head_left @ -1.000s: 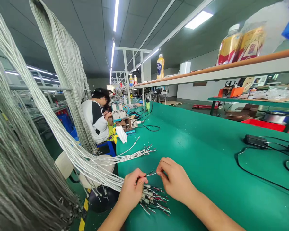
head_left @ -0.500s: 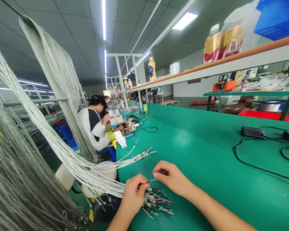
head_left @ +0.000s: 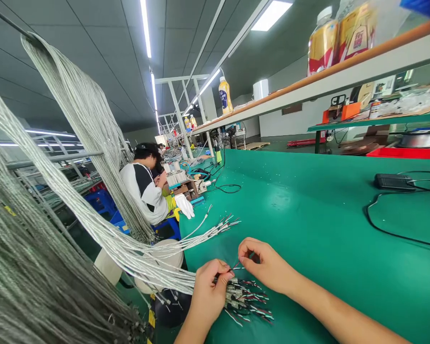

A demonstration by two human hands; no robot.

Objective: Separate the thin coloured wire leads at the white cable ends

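My left hand [head_left: 212, 289] is closed, thumb and fingertips pinching a cable close to its stripped end. Thin coloured wires [head_left: 238, 267] fan out from that pinch toward my right hand [head_left: 263, 264], whose thumb and forefinger are pressed together on the tip of one wire. Below my left hand, a bunch of cable ends [head_left: 241, 298] with metal-looking collars and red, black and white wires lies on the green bench. The pale braided cables [head_left: 143, 260] run from them toward the upper left. A second group of cable ends [head_left: 220, 228] rests farther back.
Hanging cable bundles [head_left: 79, 110] fill the left side over a rail. A co-worker [head_left: 145, 186] sits beyond them, near a small bench machine [head_left: 186, 184]. On the green bench [head_left: 308, 229] lies a black adapter [head_left: 394, 182] with cords. A shelf [head_left: 301, 91] with bottles crosses above.
The camera view has shifted, so the hands and bench appear a little farther right. A reddish wire now shows at my right fingertips, where a dark one showed before. Both hands stay pinched.
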